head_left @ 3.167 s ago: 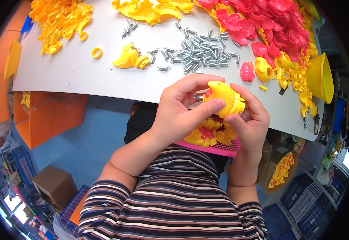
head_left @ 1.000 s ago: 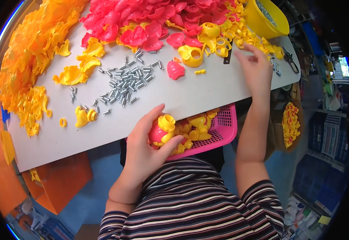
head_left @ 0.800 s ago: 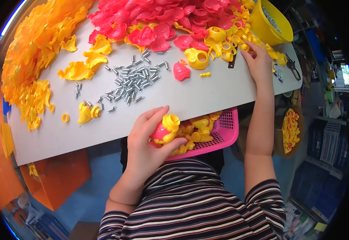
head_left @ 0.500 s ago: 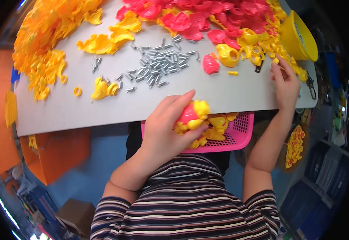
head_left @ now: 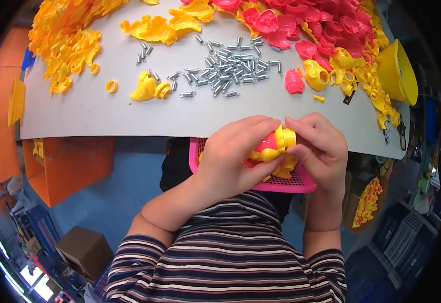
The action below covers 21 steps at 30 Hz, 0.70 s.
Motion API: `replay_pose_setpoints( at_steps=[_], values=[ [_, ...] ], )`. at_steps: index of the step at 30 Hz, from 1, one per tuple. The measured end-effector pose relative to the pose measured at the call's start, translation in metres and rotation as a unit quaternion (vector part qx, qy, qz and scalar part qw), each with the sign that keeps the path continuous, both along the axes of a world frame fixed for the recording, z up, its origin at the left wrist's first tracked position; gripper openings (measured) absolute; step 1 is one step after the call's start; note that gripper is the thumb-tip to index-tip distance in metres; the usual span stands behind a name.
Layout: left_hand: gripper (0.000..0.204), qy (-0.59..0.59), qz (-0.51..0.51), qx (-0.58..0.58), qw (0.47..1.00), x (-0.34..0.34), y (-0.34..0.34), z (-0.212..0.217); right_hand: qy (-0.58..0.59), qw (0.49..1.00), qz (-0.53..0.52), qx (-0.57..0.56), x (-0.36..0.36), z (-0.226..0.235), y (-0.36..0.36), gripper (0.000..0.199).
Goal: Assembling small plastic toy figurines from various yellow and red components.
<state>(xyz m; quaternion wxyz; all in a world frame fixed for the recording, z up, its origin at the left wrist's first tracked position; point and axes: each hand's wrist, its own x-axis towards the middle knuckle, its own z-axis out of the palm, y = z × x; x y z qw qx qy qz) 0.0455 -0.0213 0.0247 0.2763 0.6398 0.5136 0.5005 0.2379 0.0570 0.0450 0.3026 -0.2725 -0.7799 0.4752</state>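
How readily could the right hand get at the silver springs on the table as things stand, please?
Probably yes, once it lets go: the right hand pinches the yellow end of the piece the left hand holds, but nothing appears to block the springs.

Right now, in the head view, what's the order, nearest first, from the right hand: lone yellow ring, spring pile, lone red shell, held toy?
1. Held toy: touching the right hand.
2. Lone red shell: on the table, slightly left.
3. Spring pile: farther left.
4. Lone yellow ring: far left.

Workshop: heaped plastic parts [head_left: 326, 22], metal springs [head_left: 233, 68]
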Motion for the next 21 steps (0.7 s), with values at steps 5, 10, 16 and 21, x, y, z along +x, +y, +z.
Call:
replay_pose_setpoints(
  at_steps=[5, 10, 16, 21],
  values=[
    [0.053, 0.038, -0.038, 0.025, 0.998, -0.004, 0.0, 0.007, 0.024, 1.0, 0.005, 0.017, 0.004, -0.004, -0.002, 0.044],
    [0.053, 0.017, -0.092, 0.007, 0.996, -0.007, 0.003, 0.001, 0.111, 0.992, 0.03, -0.06, 0.011, -0.019, -0.002, 0.047],
    [0.051, -0.003, -0.113, -0.004, 0.994, -0.001, 0.004, -0.003, 0.005, 0.999, 0.044, -0.017, 0.019, -0.007, 0.002, 0.049],
    [0.051, 0.039, -0.113, -0.032, 0.992, -0.001, 0.001, 0.003, 0.035, 0.999, 0.023, -0.004, 0.021, -0.025, -0.008, 0.046]
  ],
)
